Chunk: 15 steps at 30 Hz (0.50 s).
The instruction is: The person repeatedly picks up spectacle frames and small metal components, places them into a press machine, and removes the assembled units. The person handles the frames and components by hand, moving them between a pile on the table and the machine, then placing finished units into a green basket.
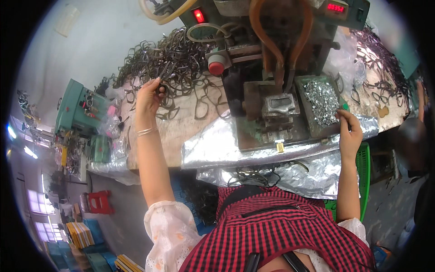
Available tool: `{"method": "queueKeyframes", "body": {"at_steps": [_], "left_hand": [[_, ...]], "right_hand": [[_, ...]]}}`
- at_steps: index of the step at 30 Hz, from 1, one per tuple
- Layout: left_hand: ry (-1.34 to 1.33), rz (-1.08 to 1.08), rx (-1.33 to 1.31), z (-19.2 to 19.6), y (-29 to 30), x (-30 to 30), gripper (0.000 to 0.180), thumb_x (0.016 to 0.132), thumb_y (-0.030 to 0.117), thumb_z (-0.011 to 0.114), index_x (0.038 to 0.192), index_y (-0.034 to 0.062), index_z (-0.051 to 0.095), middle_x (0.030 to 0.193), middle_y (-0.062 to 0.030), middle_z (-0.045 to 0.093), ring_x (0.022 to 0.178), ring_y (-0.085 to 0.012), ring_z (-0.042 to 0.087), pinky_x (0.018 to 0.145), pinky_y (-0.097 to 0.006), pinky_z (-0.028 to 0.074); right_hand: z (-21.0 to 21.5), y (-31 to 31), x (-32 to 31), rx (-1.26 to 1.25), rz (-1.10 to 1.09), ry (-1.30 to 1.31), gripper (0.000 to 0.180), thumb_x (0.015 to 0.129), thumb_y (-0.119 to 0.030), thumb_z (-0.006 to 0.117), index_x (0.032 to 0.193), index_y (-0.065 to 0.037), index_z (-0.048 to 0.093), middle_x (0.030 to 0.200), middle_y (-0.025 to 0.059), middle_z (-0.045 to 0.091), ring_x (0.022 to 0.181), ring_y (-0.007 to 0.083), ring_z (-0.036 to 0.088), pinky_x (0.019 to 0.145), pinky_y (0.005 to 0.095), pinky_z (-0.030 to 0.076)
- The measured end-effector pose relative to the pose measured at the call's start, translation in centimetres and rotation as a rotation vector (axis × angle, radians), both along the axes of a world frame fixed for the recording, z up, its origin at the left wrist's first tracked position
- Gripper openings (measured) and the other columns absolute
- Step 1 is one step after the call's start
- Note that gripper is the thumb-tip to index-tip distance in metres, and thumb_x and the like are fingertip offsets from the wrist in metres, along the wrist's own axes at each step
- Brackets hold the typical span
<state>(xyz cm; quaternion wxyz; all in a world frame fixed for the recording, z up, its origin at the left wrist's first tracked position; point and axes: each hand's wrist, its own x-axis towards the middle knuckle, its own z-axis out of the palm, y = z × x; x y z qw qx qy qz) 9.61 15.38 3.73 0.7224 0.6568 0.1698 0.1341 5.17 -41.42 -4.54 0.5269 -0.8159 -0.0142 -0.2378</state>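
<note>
My left hand [150, 96] is closed on a dark eyeglass frame [166, 75] at the near edge of a heap of dark eyeglass frames [154, 56]. Several loose frames lie on the wooden tabletop beside it. At the right, my right hand [350, 129] has its thumb and fingers pinched together at the edge of a tray [317, 130] of small silver metal pieces [321, 102]. Whatever is between those fingertips is too small to make out. Between my hands stands a press machine with a metal fixture [281, 105].
Hoses [308, 27] and a red push button [216, 68] belong to the machine. Crinkled foil [210, 140] covers the table's front edge. A few frames [253, 177] rest on foil over my lap. A green basket [363, 167] stands at the right, with more frames [385, 59] behind.
</note>
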Motion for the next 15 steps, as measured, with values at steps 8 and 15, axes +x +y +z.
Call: {"method": "queueKeyframes", "body": {"at_steps": [8, 15], "left_hand": [[-0.46, 0.123, 0.247, 4.8, -10.8, -6.6, 0.028, 0.093, 0.007, 0.058, 0.117, -0.0061, 0.052, 0.098, -0.0128, 0.062, 0.088, -0.0207, 0.065, 0.081, -0.032, 0.055], [-0.825, -0.22, 0.288, 2.1, -28.4, -11.8, 0.036, 0.081, -0.015, 0.062, 0.112, -0.0017, 0.05, 0.099, -0.0176, 0.067, 0.095, -0.0258, 0.067, 0.085, -0.034, 0.055]], "right_hand": [[2.2, -0.8, -1.9, -0.46, -0.112, -0.09, 0.015, 0.082, -0.007, 0.065, 0.097, -0.004, 0.069, 0.089, 0.0096, 0.066, 0.087, 0.0245, 0.061, 0.076, 0.0342, 0.047], [0.2, 1.7, 1.0, -0.621, -0.169, -0.157, 0.02, 0.072, -0.012, 0.074, 0.089, -0.004, 0.066, 0.084, 0.0107, 0.06, 0.089, 0.031, 0.055, 0.078, 0.0408, 0.046]]}}
